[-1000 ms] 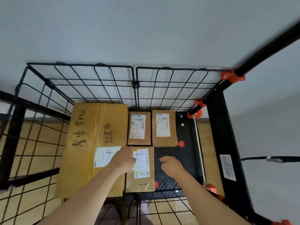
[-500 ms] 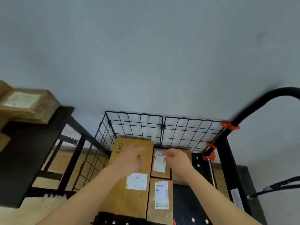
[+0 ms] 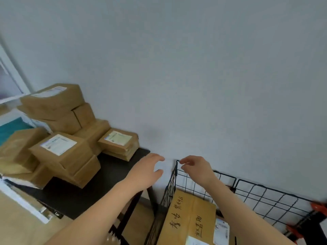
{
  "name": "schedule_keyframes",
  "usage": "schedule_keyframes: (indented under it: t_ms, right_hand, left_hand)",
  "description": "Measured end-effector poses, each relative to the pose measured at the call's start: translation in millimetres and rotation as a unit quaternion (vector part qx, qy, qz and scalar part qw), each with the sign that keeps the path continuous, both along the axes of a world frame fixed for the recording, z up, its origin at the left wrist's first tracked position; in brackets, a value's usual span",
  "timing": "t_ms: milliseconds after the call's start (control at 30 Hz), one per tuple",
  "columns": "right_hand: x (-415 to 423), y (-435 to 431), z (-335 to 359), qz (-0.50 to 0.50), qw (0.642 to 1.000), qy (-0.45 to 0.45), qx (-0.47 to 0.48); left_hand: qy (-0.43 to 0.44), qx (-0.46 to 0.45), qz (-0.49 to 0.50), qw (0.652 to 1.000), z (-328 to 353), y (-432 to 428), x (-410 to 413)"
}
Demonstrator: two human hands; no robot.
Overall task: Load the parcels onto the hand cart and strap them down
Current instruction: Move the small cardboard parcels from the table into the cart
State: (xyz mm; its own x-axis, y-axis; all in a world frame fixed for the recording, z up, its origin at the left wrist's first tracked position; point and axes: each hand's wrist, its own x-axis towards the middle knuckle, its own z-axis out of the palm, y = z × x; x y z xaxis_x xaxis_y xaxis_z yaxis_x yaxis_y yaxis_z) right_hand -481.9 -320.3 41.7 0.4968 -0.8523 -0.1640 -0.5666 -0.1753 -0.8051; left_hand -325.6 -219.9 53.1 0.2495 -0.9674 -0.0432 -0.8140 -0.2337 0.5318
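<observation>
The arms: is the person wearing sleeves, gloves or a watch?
No. Both forearms are bare as far as the picture shows, with no sleeve edge in view. The left hand and the right hand have no gloves, and no rings, watch or bracelet show at the fingers or wrists. The picture is a bit blurry, so something tiny could be missed.

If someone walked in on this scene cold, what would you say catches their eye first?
Most likely the untidy heap of brown parcels stacked on the black table at the left, several showing white labels. Next, the two bare hands in the middle, the left hand open over the table's corner and the right hand empty above the wire cage of the cart. Inside that cage, lower right, lies a large box with handwritten characters.
</observation>
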Motion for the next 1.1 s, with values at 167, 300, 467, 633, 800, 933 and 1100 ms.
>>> schedule_keyframes:
  t_ms: [167,300,467,633,800,933,1100]
  right_hand:
    - [89,30,22,0.03,0.999,-0.009,-0.01]
    - [165,53,36,0.048,0.999,-0.011,-0.02]
    - [250,78,50,0.061,0.998,-0.019,-0.025]
    - [317,95,66,0.069,0.996,-0.045,-0.016]
    - [378,102,78,0.085,0.993,-0.082,0.016]
    - [424,94,81,0.08,0.99,-0.098,0.06]
    - [485,67,77,0.074,0.985,-0.113,0.104]
  left_hand:
    - [-0.005,-0.039,0.024,0.999,22,43,85]
    - [-0.01,-0.06,0.062,0.996,36,75,159]
    - [-0.003,-0.096,0.104,0.99,47,110,241]
    - [0.004,-0.128,0.155,0.98,57,136,303]
    - [0.025,-0.184,0.207,0.961,66,142,359]
    - [0.018,-0.217,0.235,0.947,77,130,399]
    - [0.032,-0.233,0.309,0.921,94,107,462]
